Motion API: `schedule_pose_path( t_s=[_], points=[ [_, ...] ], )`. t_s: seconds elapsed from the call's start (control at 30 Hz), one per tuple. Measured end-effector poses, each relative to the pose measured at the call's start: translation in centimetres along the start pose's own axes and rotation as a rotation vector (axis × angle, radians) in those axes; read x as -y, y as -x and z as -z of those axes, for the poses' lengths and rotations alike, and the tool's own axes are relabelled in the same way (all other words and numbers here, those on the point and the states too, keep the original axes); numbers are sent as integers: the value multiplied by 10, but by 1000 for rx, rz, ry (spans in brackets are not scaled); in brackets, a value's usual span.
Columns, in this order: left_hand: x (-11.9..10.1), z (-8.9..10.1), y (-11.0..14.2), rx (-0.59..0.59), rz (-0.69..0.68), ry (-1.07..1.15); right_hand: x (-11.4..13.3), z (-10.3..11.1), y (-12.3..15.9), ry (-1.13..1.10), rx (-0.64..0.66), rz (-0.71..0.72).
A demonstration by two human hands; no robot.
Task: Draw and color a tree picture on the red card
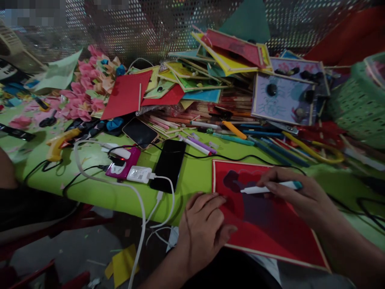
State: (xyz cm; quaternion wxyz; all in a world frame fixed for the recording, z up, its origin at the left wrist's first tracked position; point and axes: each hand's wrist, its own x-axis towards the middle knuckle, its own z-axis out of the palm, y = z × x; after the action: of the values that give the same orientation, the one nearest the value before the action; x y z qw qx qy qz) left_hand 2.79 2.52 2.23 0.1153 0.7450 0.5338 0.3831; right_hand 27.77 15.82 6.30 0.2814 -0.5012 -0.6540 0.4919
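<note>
A white marker (252, 190) with a teal end is pinched in my right hand (288, 184). Its tip points left, over a red sheet (279, 237) framed by thin pale wooden sticks. A dark shape lies on the sheet beneath the marker; I cannot tell if it is drawn or a shadow. My left hand (207, 218) rests with its fingers spread on the sheet's left edge. The framed sheet overhangs the table's near edge, toward my lap.
A black phone (170, 164) lies left of the sheet, beside a magenta power strip (129, 162) with white cables. Behind are loose markers, orange-handled tool (234, 129), stacked framed cards (195, 76) and a green basket (357, 100). A yellow glue gun (61, 142) lies left, near pink paper flowers (86, 86).
</note>
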Motion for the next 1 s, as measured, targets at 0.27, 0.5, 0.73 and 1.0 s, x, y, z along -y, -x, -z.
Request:
schedule_pose_path(
  t_s=[0.27,0.5,0.73,1.0],
  points=[
    [0,0,0,5,0,-24,0,-1,3,12,30,-27],
    [-1,1,-1,-8,-11,-7,3,0,0,0,-39,-3],
    [0,1,0,24,-16,-31,2,2,-2,13,-36,-32],
    [-1,2,-2,9,-9,-14,6,1,-1,23,-24,-22]
  ],
)
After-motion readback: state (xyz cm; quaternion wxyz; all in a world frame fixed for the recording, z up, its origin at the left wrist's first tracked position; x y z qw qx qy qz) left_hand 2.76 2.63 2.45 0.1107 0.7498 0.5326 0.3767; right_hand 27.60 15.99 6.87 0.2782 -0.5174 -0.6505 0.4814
